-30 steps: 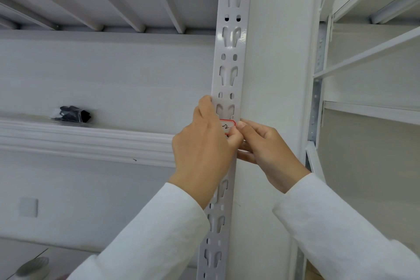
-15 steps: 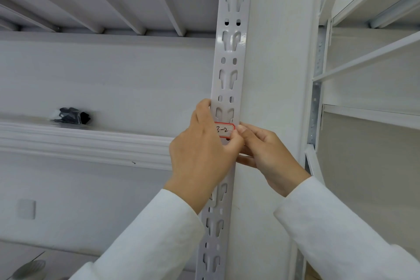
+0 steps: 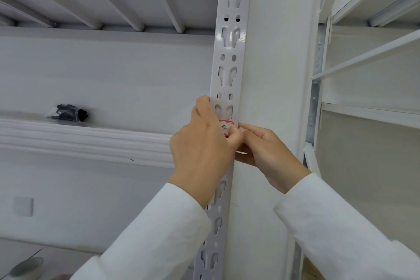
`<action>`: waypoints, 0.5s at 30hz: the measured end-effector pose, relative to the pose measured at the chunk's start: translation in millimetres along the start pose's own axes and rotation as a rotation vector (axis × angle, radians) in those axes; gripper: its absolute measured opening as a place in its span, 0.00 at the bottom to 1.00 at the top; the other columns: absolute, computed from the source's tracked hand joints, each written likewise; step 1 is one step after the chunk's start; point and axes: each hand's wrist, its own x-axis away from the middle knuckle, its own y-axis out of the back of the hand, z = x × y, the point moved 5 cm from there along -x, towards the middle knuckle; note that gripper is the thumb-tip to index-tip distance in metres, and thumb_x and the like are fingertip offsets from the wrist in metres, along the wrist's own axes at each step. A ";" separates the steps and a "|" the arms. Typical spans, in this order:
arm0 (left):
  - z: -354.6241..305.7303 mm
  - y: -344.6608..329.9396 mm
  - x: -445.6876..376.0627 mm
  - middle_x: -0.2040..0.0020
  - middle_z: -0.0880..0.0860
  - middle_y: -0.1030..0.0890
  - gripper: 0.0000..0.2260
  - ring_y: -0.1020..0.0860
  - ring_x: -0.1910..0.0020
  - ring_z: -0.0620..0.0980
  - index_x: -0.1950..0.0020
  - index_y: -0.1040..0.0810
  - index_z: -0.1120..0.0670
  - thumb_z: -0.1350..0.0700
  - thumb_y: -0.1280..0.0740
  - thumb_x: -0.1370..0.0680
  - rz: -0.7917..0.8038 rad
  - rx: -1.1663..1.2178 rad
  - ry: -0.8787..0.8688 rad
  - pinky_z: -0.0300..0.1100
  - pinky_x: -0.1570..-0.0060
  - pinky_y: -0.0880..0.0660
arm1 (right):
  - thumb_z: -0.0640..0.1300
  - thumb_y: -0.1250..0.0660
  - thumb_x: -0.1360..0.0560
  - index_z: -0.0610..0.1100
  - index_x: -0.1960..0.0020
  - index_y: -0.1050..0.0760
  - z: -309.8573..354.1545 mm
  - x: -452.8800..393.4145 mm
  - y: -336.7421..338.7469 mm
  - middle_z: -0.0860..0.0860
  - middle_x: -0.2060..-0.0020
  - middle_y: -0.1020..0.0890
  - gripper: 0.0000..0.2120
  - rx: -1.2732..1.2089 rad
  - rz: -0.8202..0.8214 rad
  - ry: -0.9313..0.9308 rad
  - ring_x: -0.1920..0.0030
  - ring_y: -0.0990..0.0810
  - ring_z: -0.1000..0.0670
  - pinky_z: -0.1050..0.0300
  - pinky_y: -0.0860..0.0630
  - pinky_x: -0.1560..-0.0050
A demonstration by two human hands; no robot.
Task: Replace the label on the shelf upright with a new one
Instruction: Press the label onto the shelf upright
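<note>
A small white label [image 3: 227,127] with a red border and dark handwriting sits on the face of the slotted white shelf upright [image 3: 229,57], just below a pair of keyhole slots; only its right part shows, the rest is hidden behind the left hand [image 3: 202,150]. That hand lies across the upright with its back to the camera, index finger stretched up along the upright's left edge and thumb bent against the label's lower right corner, so it looks to be pinching or pressing the label there. The right hand [image 3: 266,152] comes in from the other side, fingers curled, its fingertips meeting the left thumb at the label's right edge; whether it grips the label itself or only touches it cannot be told. Both arms wear white sleeves [image 3: 159,229]. Left of the upright, well apart, a small black bag [image 3: 69,112] lies on a white ledge [image 3: 91,141] along the wall. Ribbed shelf undersides run overhead, and a second white rack [image 3: 363,57] stands to the right
</note>
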 end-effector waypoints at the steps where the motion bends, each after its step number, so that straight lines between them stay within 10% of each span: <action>1: -1.3 -0.1 -0.2 0.46 0.50 0.25 0.23 0.28 0.62 0.54 0.35 0.41 0.53 0.45 0.40 0.25 0.000 -0.026 -0.003 0.42 0.64 0.35 | 0.42 0.46 0.19 0.42 0.34 0.28 0.3 0.7 -0.4 0.46 0.47 0.17 0.16 0.003 0.001 0.000 0.54 0.18 0.54 0.60 0.20 0.49; 15: -6.6 1.2 1.8 0.46 0.52 0.25 0.21 0.29 0.63 0.55 0.34 0.41 0.57 0.48 0.43 0.23 0.035 -0.097 -0.010 0.43 0.63 0.37 | 0.42 0.46 0.19 0.43 0.38 0.24 3.7 5.9 -3.8 0.48 0.52 0.16 0.15 0.003 0.005 -0.003 0.60 0.18 0.58 0.66 0.21 0.55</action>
